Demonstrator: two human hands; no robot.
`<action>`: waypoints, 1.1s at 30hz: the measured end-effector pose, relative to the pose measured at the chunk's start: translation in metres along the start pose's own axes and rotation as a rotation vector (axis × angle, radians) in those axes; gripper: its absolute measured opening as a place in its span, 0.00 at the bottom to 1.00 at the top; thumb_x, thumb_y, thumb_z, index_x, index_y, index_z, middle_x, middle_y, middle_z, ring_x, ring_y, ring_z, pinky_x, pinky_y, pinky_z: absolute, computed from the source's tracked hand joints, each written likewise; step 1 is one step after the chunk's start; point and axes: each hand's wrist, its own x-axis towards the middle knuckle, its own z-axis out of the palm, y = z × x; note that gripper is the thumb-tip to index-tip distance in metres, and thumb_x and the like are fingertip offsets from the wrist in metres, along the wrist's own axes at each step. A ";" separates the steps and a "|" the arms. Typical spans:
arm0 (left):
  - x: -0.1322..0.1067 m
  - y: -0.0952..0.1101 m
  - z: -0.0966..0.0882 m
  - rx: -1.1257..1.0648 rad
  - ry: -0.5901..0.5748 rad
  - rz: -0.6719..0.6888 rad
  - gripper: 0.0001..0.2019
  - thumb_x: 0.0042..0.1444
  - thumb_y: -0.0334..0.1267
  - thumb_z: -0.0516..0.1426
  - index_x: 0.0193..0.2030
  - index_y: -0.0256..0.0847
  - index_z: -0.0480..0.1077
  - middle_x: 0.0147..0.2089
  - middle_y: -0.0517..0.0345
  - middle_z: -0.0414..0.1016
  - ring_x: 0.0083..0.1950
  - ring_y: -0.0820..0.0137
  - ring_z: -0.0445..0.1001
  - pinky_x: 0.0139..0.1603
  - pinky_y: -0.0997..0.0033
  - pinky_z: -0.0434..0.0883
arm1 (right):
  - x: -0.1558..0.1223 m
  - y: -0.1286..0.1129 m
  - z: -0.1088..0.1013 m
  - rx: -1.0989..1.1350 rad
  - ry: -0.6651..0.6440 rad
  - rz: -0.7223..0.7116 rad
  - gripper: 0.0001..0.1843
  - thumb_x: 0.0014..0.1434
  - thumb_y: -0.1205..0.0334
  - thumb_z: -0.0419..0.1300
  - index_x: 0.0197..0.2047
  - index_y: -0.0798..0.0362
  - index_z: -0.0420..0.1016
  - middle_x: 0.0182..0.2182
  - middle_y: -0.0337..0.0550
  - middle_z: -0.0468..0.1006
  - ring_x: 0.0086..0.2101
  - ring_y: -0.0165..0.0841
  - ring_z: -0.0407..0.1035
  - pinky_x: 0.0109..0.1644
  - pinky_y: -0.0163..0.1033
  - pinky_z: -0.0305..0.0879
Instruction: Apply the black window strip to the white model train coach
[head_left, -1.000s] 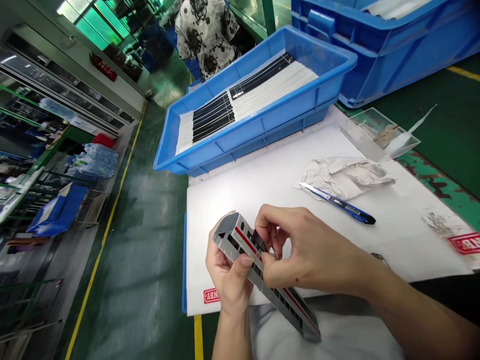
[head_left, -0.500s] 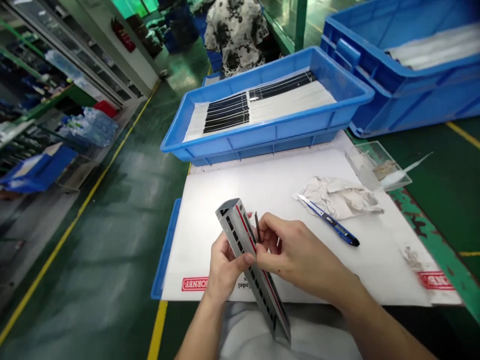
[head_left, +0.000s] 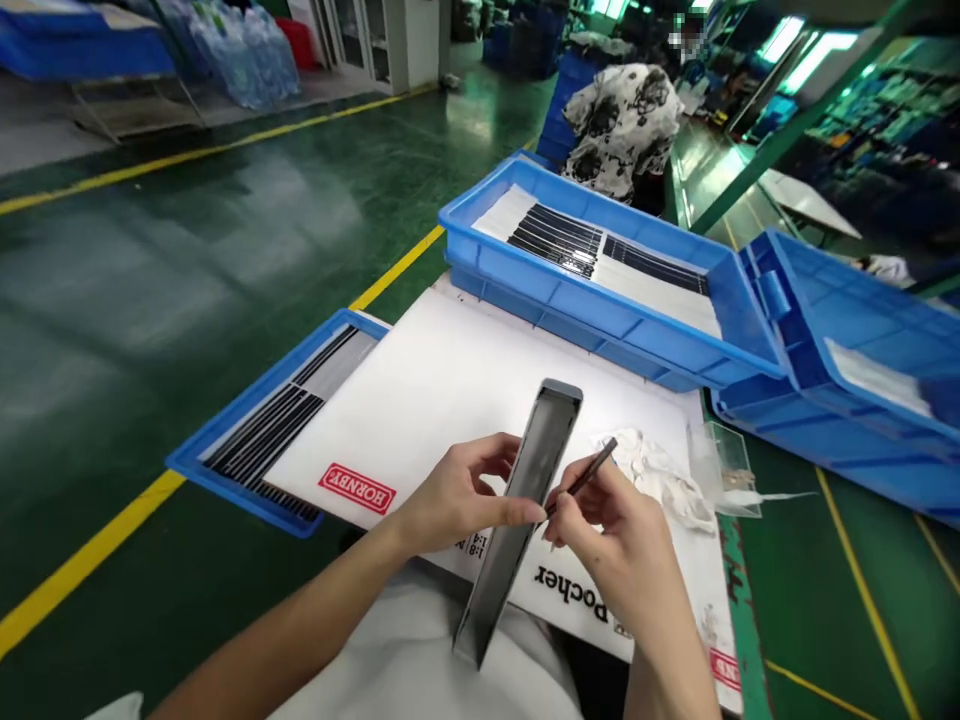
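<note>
My left hand (head_left: 480, 490) is closed around the middle of a long grey model train carriage shell (head_left: 536, 460). The shell is tilted, its hollow inside facing up and its lower end near my lap. Close against its right side, my right hand (head_left: 611, 520) pinches a slim dark strip (head_left: 594, 466), which points up and to the right. The strip's lower end is hidden by the fingers. Behind the right hand lies a crumpled white cloth (head_left: 667, 475) on the white board (head_left: 420, 370).
A blue tray (head_left: 540, 295) of dark strips on white sheets stands at the board's far side. Another blue tray (head_left: 251, 420) juts out at left, partly under the board. At right are blue bins (head_left: 847, 400) and a clear box (head_left: 727, 465). A person (head_left: 622, 125) is beyond.
The carriage shell has turned from its striped, windowed outside to its hollow inside. My view has swung, bringing the left tray into sight. The blue craft knife is now mostly hidden.
</note>
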 end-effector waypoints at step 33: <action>0.091 -0.014 -0.021 -0.330 0.898 0.021 0.06 0.69 0.42 0.57 0.49 0.44 0.69 0.49 0.55 0.79 0.48 0.72 0.82 0.51 0.70 0.82 | 0.024 0.010 -0.020 0.999 -0.094 -0.675 0.16 0.71 0.51 0.61 0.57 0.43 0.83 0.07 0.26 0.63 0.06 0.29 0.54 0.15 0.30 0.64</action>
